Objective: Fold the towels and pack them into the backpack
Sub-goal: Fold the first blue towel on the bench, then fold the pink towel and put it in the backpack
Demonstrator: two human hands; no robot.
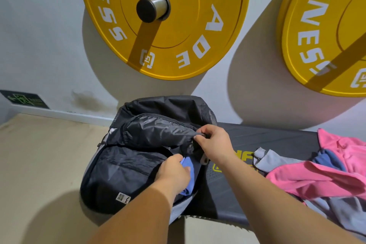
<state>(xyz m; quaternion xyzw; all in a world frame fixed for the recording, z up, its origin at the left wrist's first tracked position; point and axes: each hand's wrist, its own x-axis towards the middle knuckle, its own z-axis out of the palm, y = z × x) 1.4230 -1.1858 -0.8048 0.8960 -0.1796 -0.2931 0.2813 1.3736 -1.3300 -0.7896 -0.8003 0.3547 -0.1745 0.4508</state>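
I have the blue towel [188, 164] partly inside the backpack [126, 174], at the mouth on its right side. My left hand [174, 172] has its fingers curled round the towel. My right hand [214, 142] pinches the edge of the flap [158, 130] at the backpack's top right and lifts it to keep the mouth wide.

To do this well, I judge the flap should stay high and taut while the towel is pushed deep and flat, so the fold does not bunch at the zip. Letting go of the flap too soon would probably let the slack fabric drop over the opening.

The backpack is thin, crinkled black nylon with grey trim. It is limp, and it lies on the left end of the dark, textured bench [257, 138]. The blue towel looks soft and smooth. To the right of the backpack, well apart, lie a grey towel [271, 159], a darker blue towel [326, 157] and a pink towel [316, 176], all loose and rumpled.
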